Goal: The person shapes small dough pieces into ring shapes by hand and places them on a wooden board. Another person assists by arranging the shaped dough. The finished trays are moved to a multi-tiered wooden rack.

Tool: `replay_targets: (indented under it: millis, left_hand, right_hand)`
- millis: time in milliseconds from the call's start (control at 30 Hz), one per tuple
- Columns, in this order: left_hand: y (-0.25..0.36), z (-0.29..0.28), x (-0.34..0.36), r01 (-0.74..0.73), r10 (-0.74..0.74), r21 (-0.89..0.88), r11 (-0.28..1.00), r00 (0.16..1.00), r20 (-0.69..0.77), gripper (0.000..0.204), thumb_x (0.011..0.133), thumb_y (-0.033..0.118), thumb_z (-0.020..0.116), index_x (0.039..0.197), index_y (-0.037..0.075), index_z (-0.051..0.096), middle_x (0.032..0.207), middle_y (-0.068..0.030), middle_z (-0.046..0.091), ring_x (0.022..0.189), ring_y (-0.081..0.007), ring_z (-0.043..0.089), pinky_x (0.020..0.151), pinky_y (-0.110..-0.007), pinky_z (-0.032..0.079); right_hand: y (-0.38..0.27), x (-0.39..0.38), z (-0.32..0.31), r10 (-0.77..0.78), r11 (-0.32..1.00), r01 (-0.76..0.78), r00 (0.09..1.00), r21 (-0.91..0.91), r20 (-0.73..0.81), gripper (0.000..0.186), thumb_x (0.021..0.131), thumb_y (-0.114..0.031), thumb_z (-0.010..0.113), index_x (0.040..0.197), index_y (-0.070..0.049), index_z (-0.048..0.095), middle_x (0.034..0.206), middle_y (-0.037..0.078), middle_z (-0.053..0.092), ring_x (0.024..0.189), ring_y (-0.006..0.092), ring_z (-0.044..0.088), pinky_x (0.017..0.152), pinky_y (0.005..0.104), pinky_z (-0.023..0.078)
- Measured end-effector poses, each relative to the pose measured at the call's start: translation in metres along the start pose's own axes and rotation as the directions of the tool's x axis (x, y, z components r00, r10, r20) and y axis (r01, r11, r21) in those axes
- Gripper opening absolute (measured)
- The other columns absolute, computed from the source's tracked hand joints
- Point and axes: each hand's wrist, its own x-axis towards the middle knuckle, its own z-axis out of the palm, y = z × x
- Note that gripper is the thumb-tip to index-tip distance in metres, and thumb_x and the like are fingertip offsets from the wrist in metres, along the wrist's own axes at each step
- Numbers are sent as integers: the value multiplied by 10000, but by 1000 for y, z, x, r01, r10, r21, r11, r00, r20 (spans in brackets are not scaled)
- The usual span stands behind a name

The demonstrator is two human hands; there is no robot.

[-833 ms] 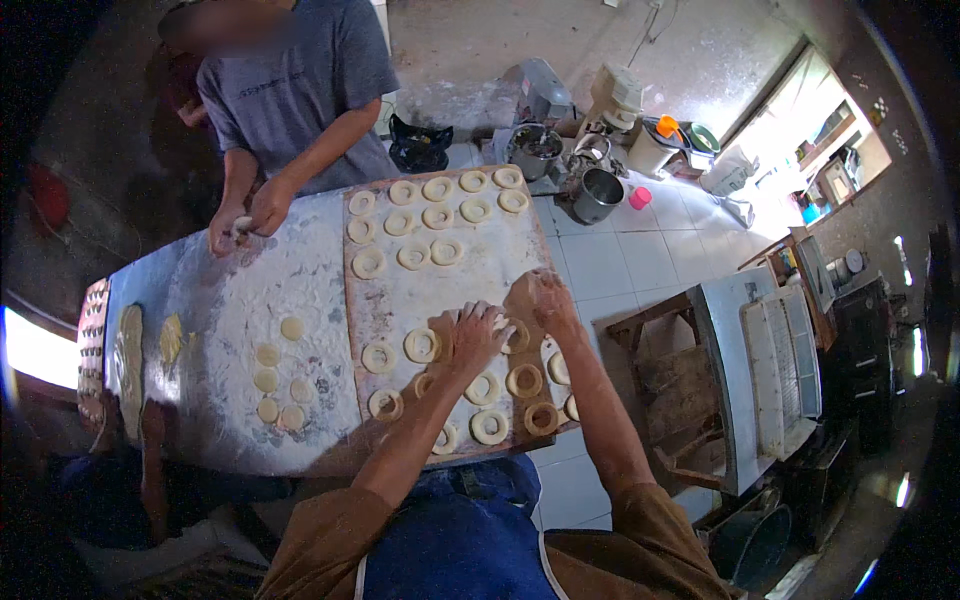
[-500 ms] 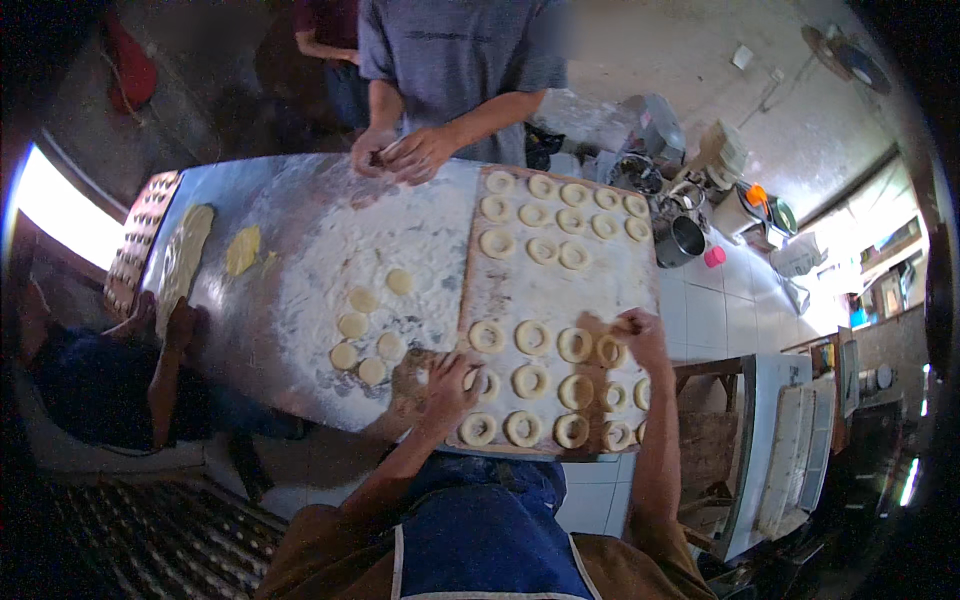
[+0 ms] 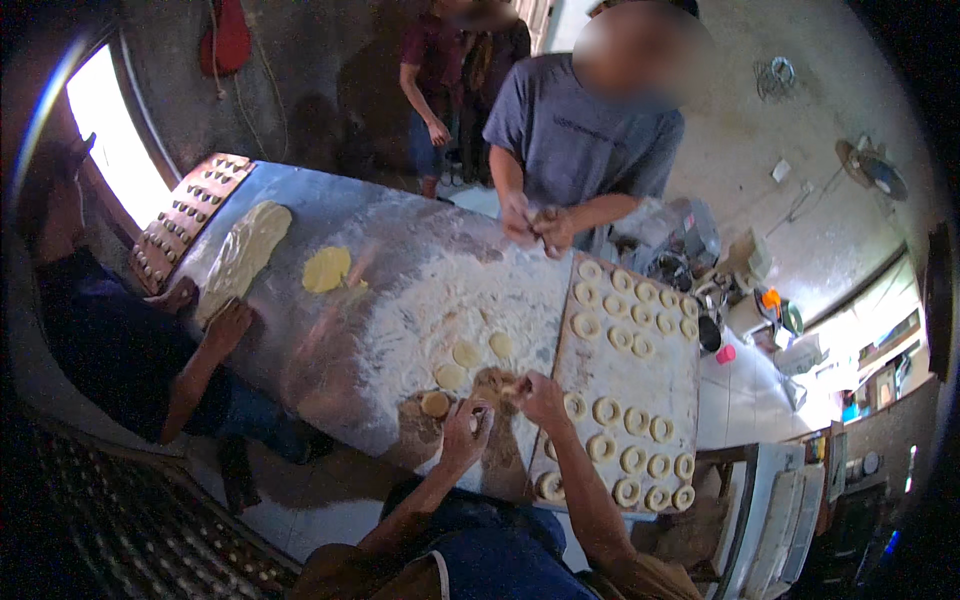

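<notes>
Over the near edge of the floured table, my left hand (image 3: 465, 432) has its fingers curled around a pale piece of dough (image 3: 479, 412). Just to its right, my right hand (image 3: 542, 400) is closed in a pinch; what its fingertips hold is too small to make out. Flat dough rounds (image 3: 466, 354) lie in the flour beyond my left hand, one of them (image 3: 434, 403) close beside it in shadow. To the right, dough rings (image 3: 632, 459) stand in rows on a floured board (image 3: 640, 381), in a far group and a near group.
Across the table a co-worker's hands (image 3: 540, 228) work a small piece. At left, another person's hands (image 3: 228, 325) touch a long dough slab (image 3: 248, 250). A yellow lump (image 3: 327, 269) and a tray of small pieces (image 3: 185, 220) lie farther left. A frame (image 3: 728, 500) stands at right.
My right hand has left the dough rings on the board and come left, beside my left hand. Fewer dough rounds show on the flour. The view has swung, so the table appears farther right and tilted.
</notes>
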Motion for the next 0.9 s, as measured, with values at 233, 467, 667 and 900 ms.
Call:
replay_targets:
  millis: [233, 467, 667, 900]
  left_hand:
    - [6, -23, 27, 254, -181, -332, 909, 955, 234, 293, 922, 215, 637, 1097, -19, 630, 998, -127, 672, 928, -194, 653, 821, -321, 517]
    - [-20, -14, 25, 310, -224, -558, 770, 950, 219, 257, 914, 120, 636, 1139, 28, 553, 982, -77, 634, 870, -171, 635, 791, -301, 516]
    - [-2, -36, 30, 600, -215, -753, 270, 800, 561, 347, 887, 4, 617, 1178, 76, 443, 984, -21, 556, 910, -119, 574, 773, -278, 492]
    - [-46, 26, 10, 348, -262, -935, 70, 911, 319, 266, 955, 254, 527, 1145, 91, 439, 949, -10, 486, 812, -104, 499, 705, -265, 448]
  right_hand:
    - [-43, -34, 10, 245, 708, -297, 954, 641, 171, 480, 746, -28, 756, 1124, -27, 460, 839, 124, 688, 804, 161, 671, 678, 310, 540]
    - [-83, -40, 22, 301, 603, -173, 953, 779, -22, 517, 752, 40, 707, 1174, -17, 415, 907, 153, 666, 794, 206, 664, 689, 347, 555]
    - [-75, -45, 8, 168, 262, -212, 971, 941, 172, 365, 925, -274, 530, 1203, -58, 433, 916, 130, 632, 802, 204, 651, 734, 335, 528]
    - [-24, -35, 51, 523, 433, -325, 851, 841, 60, 486, 995, -472, 360, 825, -60, 556, 694, 49, 552, 659, 171, 559, 601, 328, 455]
